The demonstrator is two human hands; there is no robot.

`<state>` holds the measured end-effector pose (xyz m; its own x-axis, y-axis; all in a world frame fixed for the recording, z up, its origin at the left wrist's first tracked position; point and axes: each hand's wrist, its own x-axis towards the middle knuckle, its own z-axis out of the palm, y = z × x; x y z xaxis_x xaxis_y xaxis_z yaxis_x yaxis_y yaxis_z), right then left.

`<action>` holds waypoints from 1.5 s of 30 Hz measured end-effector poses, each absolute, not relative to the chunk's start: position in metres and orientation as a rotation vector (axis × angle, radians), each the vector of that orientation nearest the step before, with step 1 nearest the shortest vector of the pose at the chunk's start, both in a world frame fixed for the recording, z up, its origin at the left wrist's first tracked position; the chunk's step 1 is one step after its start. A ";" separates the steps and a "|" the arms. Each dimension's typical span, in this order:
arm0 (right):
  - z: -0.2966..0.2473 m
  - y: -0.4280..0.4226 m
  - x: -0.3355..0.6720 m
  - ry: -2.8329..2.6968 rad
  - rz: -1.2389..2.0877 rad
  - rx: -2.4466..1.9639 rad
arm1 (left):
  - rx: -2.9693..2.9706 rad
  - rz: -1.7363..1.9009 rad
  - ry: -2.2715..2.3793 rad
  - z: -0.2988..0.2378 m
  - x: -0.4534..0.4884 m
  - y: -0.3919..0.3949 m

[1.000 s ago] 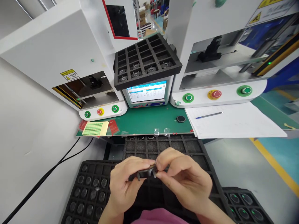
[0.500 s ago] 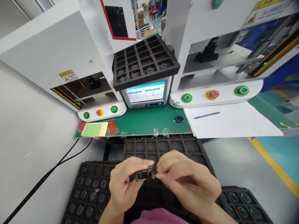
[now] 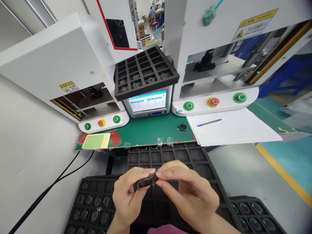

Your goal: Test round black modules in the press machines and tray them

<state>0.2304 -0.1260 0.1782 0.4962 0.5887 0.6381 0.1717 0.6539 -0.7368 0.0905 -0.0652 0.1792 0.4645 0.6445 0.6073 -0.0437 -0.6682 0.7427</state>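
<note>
Both of my hands meet low in the middle over a black foam tray (image 3: pixel 168 156). My left hand (image 3: pixel 128 198) is closed round a small flat black part (image 3: pixel 145 181), fingers curled under it and thumb along its top. My right hand (image 3: pixel 190 191) pinches the part's right end between thumb and fingertips. What the right fingertips hold at that end is too small to make out. The part has short legs pointing down.
Foam trays with round parts lie at lower left (image 3: pixel 92 204) and lower right (image 3: pixel 253 217); another rests on a small screen (image 3: pixel 147 102). Two white machines (image 3: pixel 60 68) (image 3: pixel 219 48) flank the green bench (image 3: pixel 151 130), which carries a round black part (image 3: pixel 182 127), papers with a pen (image 3: pixel 231 126), and label sheets (image 3: pixel 96 140).
The view has shifted, so the bench sits further left and lower in frame. My hands keep the same grip on the black part, drifting slightly left with small finger movement.
</note>
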 end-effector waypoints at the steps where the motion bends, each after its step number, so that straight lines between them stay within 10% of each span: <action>1: 0.179 -0.126 0.230 -1.040 0.283 -0.864 | 2.015 1.246 0.523 0.178 0.090 -0.065; 20: 0.163 -0.127 0.229 -1.132 -0.020 -1.058 | 1.818 1.571 1.220 0.153 0.117 -0.068; 32: 0.036 -0.069 0.311 -0.892 0.023 -1.570 | 1.061 1.099 1.111 0.156 0.126 -0.019; 45: -0.062 -0.057 0.240 -1.253 -0.232 -1.360 | 2.007 1.135 1.150 0.273 0.304 0.224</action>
